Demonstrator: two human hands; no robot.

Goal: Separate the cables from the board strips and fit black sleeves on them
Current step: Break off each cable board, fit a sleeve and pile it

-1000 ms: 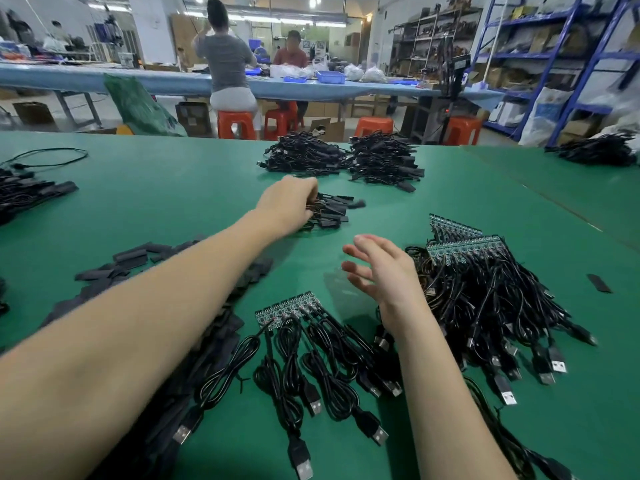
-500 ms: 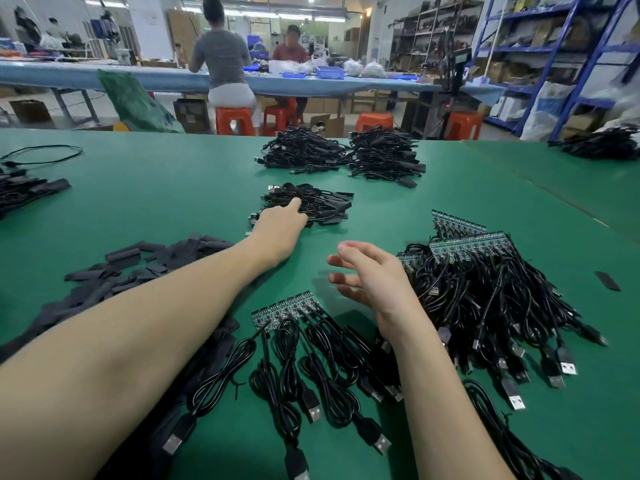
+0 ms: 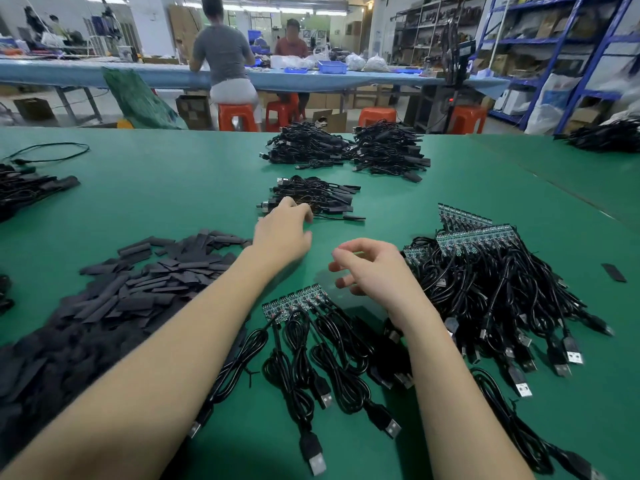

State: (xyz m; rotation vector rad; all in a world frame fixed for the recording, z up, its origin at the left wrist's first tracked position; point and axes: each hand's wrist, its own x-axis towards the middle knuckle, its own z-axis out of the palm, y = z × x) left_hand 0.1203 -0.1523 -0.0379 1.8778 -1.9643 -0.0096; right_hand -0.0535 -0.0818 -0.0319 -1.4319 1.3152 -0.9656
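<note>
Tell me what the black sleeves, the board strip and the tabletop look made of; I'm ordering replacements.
Black sleeves: flat matte strips, probably heat-shrink plastic or rubber; no shine, soft edges.
Board strip: green circuit-board laminate, likely fibreglass, with tiny parts and solder points.
Tabletop: dull green sheet, seemingly a rubber or vinyl mat; smooth, with a seam on the right.

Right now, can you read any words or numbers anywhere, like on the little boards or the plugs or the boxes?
No text can be read.
Board strip: tiny markings, too small to read.
USB plugs: no readable print.
Cardboard boxes under the far table: blurred, nothing legible.
Shelf boxes: labels too blurred to read.
Black sleeves: plain, no writing.
</note>
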